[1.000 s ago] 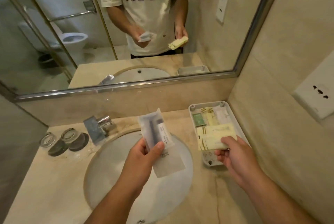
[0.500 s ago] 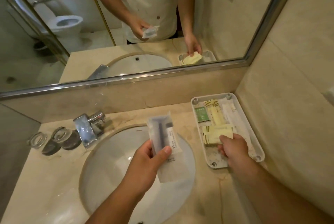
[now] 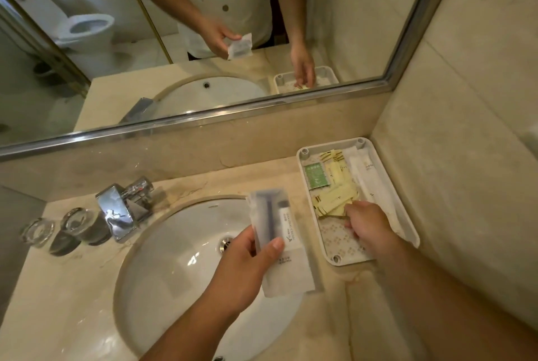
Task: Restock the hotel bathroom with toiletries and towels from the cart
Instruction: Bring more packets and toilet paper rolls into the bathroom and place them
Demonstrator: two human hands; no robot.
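A white amenity tray [image 3: 409,225] lies on the marble counter in the right corner. It holds cream sachets [image 3: 334,200], a green packet [image 3: 316,176] and a white tube packet [image 3: 368,177]. My right hand [image 3: 368,224] is down inside the tray, its fingertips on the cream sachets at their near edge. Over the basin, my left hand [image 3: 247,270] pinches a frosted shaving-kit pouch [image 3: 279,232] with a dark razor and a small tube inside, thumb on its front.
The oval sink [image 3: 174,273] fills the middle of the counter, with a chrome tap [image 3: 122,209] behind it and two upturned glasses [image 3: 58,229] at the left. A mirror [image 3: 116,40] spans the back wall; the tiled wall closes the right side.
My right hand has carried the cream sachets down from above the tray into it and now rests low among them. The left hand with the pouch has stayed over the basin.
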